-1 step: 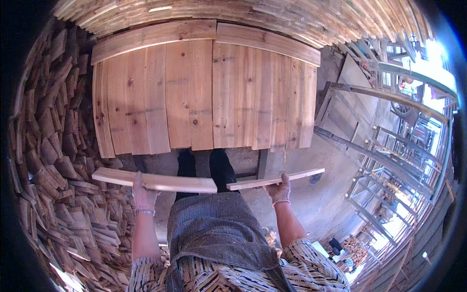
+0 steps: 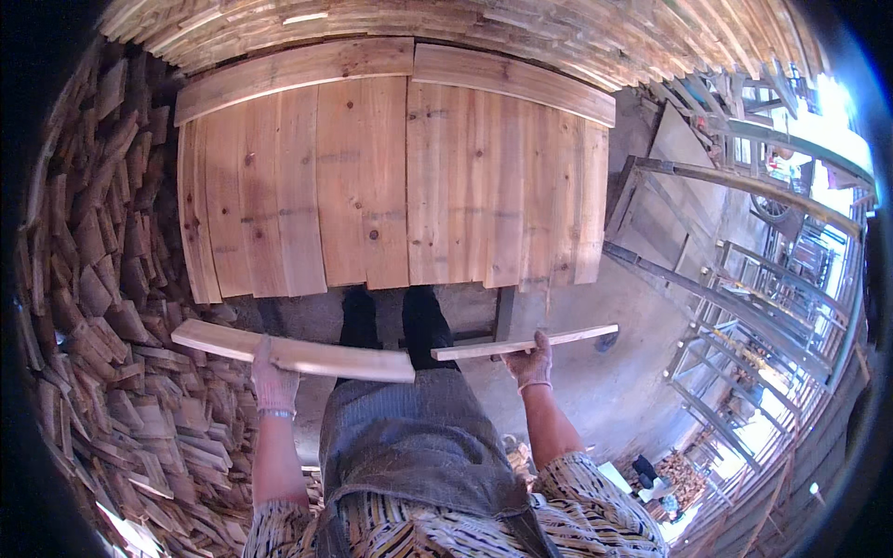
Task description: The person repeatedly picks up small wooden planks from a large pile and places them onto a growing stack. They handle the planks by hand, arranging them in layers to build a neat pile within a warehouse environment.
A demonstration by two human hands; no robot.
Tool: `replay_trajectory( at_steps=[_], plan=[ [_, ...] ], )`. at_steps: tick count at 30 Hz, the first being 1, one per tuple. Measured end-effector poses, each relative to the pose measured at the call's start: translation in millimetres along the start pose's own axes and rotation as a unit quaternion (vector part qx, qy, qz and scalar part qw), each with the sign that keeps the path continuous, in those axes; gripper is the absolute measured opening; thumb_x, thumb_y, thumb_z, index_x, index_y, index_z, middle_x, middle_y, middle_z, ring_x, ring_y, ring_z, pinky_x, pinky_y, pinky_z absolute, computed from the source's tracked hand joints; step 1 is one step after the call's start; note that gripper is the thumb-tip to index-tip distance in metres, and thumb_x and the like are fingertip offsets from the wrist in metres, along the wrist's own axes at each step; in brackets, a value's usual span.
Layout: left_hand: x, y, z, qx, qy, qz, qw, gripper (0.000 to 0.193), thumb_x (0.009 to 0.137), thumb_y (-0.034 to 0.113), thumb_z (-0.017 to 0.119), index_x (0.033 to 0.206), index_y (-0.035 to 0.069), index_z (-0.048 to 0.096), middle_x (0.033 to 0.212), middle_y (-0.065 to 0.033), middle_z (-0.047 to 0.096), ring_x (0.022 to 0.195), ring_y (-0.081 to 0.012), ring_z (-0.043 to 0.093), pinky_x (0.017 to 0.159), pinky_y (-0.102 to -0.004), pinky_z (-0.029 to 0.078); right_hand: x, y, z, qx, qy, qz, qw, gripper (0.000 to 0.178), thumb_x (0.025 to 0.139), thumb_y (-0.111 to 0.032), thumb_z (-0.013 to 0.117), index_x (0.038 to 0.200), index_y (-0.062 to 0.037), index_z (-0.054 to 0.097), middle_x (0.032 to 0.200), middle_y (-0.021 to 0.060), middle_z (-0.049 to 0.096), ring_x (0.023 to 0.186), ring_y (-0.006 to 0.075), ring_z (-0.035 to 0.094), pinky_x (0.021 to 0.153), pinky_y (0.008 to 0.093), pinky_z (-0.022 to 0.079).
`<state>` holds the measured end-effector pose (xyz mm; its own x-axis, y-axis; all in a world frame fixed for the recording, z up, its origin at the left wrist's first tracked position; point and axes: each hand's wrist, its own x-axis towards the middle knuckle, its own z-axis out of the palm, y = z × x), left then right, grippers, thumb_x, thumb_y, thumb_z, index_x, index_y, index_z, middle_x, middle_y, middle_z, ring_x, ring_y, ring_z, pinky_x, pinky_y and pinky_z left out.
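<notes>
My left hand [image 2: 275, 381], in a light glove, is closed around a pale wooden board [image 2: 339, 362]. That board slants, its right end lower and nearer to me, in front of my apron. A second, narrower-looking board [image 2: 581, 336] is gripped in my gloved right hand [image 2: 531, 362], its right end slightly higher. The boards' inner ends lie close together but apart. Beyond my hands, several planks [image 2: 363, 177] lie side by side as a flat surface. Across its far edge rest two crosswise boards, a left one [image 2: 298, 73] and a right one [image 2: 512, 80].
Stacked wood pieces [image 2: 102, 279] rise along the left side. A long stack of boards [image 2: 446, 20] stands behind the plank surface. To the right are wooden frames [image 2: 735, 288] and a leaning panel [image 2: 665, 186] above the concrete floor [image 2: 595, 391].
The left board's right end has dipped toward me, and that board has shifted slightly left. The right board has moved very little. Both hands keep their hold.
</notes>
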<state>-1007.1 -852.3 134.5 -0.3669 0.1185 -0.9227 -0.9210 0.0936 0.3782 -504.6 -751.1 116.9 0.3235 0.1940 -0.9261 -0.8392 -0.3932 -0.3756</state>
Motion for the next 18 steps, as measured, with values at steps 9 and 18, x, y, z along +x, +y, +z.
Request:
replay_trajectory(
  at_steps=[9, 18],
  plan=[
    [-8.4, 44.0, 14.0, 0.32, -0.14, 0.173, 0.921, 0.055, 0.086, 0.006, 0.071, 0.137, 0.004, 0.054, 0.129, -0.0157, 0.061, 0.121, -0.0295, 0.06, 0.106, -0.0398, 0.05, 46.8, 30.4, 127.6, -0.141, -0.085, -0.052, 0.985, 0.082, 0.095, -0.065, 0.052, 0.157, -0.0157, 0.031, 0.152, 0.0134, 0.045, 0.133, 0.0326, 0.047, 0.112, 0.0558, 0.035],
    [-97.1, 53.6, 160.7, 0.849, -0.127, 0.398, 0.325, 0.111, 0.066, 0.055, 0.085, 0.151, 0.006, 0.034, 0.14, -0.0195, 0.047, 0.132, -0.0356, 0.044, 0.115, -0.0483, 0.032, 54.9, -38.3, 50.0, -0.417, -0.185, -0.318, 0.831, 0.083, 0.098, -0.057, 0.057, 0.155, -0.0022, 0.032, 0.148, 0.013, 0.045, 0.132, 0.0285, 0.047, 0.112, 0.0391, 0.038]
  ],
)
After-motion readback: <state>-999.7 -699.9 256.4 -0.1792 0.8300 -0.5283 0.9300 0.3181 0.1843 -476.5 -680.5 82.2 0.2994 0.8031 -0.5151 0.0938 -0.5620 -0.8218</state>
